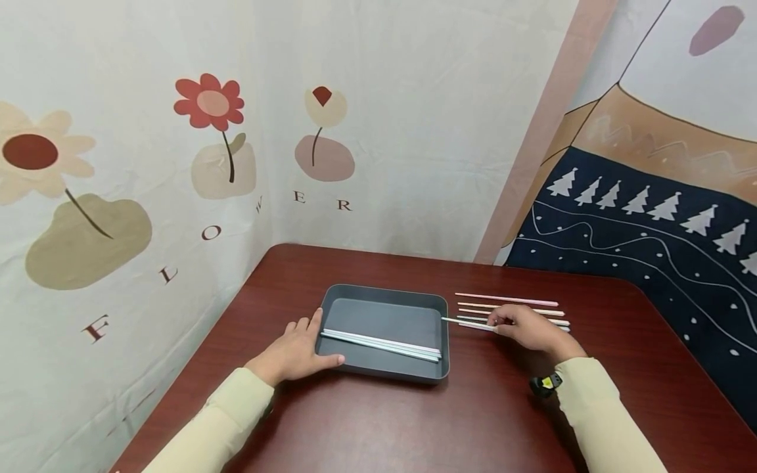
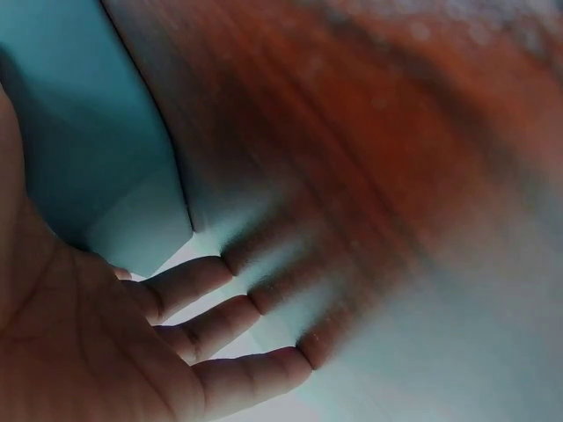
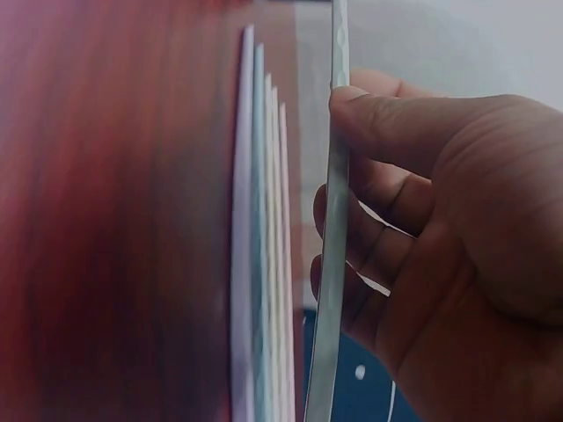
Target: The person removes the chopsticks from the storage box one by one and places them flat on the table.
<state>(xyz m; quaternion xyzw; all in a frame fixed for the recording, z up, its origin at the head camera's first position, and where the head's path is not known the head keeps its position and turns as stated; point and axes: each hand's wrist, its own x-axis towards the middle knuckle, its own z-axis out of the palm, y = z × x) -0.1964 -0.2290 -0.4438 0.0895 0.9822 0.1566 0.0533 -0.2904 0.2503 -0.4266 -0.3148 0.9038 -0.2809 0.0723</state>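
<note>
A grey rectangular tray (image 1: 384, 315) sits on the table with several pale chopsticks (image 1: 381, 344) lying lengthwise inside it. My left hand (image 1: 294, 353) rests against the tray's left end, fingers extended along the outer wall and thumb at the front rim. In the left wrist view, that hand's fingers are straight and spread beside the tray wall (image 2: 97, 132). To the right of the tray, my right hand (image 1: 526, 326) pinches a pale greenish chopstick (image 3: 334, 211) between thumb and fingers. Its thin tip overlaps the tray's right rim in the head view.
Several more chopsticks (image 1: 505, 299) in pink, cream, bluish and lavender tones lie side by side on the table under and behind my right hand. The reddish-brown table (image 1: 367, 427) meets a printed curtain (image 1: 414, 131) at the back and left.
</note>
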